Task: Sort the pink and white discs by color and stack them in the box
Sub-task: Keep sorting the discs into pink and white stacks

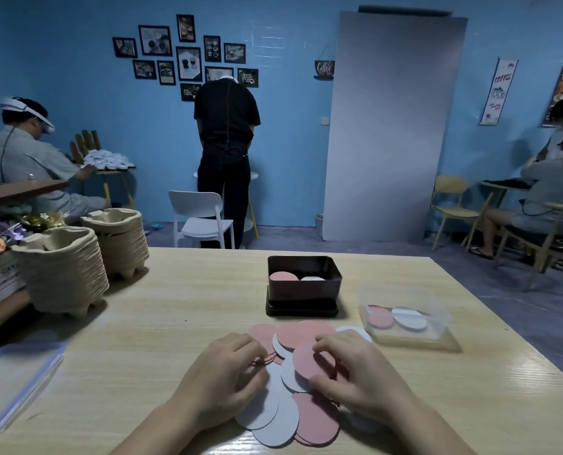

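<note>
Two hands work a mixed pile of discs (273,415) at lower centre. The left hand (227,372) curls round a thin pink stack (261,361), and the right hand (355,372) pinches a pink disc (306,359). The black box (306,293) sits straight up-frame from the pile, about equally near both hands.

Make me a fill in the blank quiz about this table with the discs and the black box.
In the black box, the pink stack lies ___ of the white stack.
The clear container right of the box holds a pink disc and a ___ one.
The disc pinched by the right hand is ___.
Missing words: left; white; pink.
</note>
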Motion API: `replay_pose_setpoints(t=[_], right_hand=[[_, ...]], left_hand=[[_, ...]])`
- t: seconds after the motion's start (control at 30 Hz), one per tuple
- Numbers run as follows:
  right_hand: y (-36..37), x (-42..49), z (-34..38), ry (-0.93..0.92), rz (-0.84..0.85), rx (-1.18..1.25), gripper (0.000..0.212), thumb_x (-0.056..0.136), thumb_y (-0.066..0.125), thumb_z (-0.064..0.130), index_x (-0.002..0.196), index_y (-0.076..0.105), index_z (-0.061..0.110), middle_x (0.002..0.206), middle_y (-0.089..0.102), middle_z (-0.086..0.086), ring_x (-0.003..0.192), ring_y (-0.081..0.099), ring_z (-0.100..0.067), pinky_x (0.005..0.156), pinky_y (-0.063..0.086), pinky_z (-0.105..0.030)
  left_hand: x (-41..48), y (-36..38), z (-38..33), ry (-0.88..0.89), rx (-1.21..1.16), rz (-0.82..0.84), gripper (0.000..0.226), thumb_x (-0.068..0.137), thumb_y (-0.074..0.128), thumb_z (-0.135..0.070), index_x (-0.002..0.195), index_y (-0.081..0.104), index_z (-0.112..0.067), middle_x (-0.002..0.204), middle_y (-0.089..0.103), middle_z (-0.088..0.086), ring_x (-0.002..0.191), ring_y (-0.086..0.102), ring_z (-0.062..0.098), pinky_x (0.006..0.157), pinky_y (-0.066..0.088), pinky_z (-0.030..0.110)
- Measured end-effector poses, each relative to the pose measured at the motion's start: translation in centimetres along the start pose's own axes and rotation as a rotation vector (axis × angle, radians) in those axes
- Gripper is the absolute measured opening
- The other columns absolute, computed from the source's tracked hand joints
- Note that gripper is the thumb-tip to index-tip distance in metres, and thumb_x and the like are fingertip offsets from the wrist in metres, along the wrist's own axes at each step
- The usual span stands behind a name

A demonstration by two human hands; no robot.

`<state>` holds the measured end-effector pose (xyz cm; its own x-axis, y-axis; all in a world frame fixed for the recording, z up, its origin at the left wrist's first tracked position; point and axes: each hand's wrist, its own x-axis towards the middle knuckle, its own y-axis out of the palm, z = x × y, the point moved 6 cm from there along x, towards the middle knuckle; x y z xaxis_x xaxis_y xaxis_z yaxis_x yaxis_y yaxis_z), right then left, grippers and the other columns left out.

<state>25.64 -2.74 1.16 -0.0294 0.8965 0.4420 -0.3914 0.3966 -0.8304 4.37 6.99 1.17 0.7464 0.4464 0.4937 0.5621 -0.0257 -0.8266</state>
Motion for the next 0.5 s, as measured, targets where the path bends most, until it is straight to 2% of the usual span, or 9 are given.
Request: replay_pose_setpoints(t=[0.1, 0.23, 0.4, 0.5], right_hand=[[-0.9, -0.1, -1.0, 0.031, -0.08, -0.013, 0.041, 0.079, 0.071, 0.059, 0.109, 0.065, 0.033, 0.126, 0.063, 0.017, 0.112, 0.057, -0.004, 0.089, 0.048, -0.025], [-1.2, -0.6, -2.2, 0.067, -0.085, -0.036, 0.046, 0.082, 0.064, 0.066, 0.11, 0.064, 0.029, 0.126, 0.062, 0.016, 0.119, 0.053, -0.001, 0.088, 0.046, -0.023], [-0.8, -1.2, -3.2, 0.096, -0.094, 0.0, 0.044, 0.081, 0.064, 0.067, 0.103, 0.061, 0.03, 0.123, 0.062, 0.017, 0.128, 0.048, 0.001, 0.094, 0.047, -0.029], [-0.6, -1.1, -3.6, 0.111, -0.1, 0.018, 0.041, 0.081, 0.066, 0.067, 0.1, 0.058, 0.031, 0.114, 0.062, 0.017, 0.124, 0.052, -0.002, 0.091, 0.049, -0.033]], left_hand=[[1.1, 1.2, -1.5, 0.069, 0.033, 0.052, 0.016, 0.096, 0.057, -0.046, 0.104, 0.059, -0.033, 0.101, 0.057, -0.019, 0.096, 0.053, 0.006, 0.082, 0.047, 0.031], [2.5, 2.4, -2.3, 0.079, 0.077, 0.126, 0.036, 0.091, 0.05, -0.063, 0.113, 0.056, -0.035, 0.108, 0.056, -0.019, 0.106, 0.047, 0.005, 0.092, 0.041, 0.028], [3.3, 2.7, -2.2, 0.062, 0.091, 0.136, 0.05, 0.083, 0.051, -0.077, 0.113, 0.056, -0.037, 0.11, 0.055, -0.023, 0.11, 0.043, 0.002, 0.092, 0.033, 0.024], [3.6, 3.0, -2.5, 0.064, 0.081, 0.154, 0.058, 0.079, 0.052, -0.081, 0.116, 0.058, -0.038, 0.111, 0.058, -0.024, 0.112, 0.043, 0.002, 0.093, 0.031, 0.021]])
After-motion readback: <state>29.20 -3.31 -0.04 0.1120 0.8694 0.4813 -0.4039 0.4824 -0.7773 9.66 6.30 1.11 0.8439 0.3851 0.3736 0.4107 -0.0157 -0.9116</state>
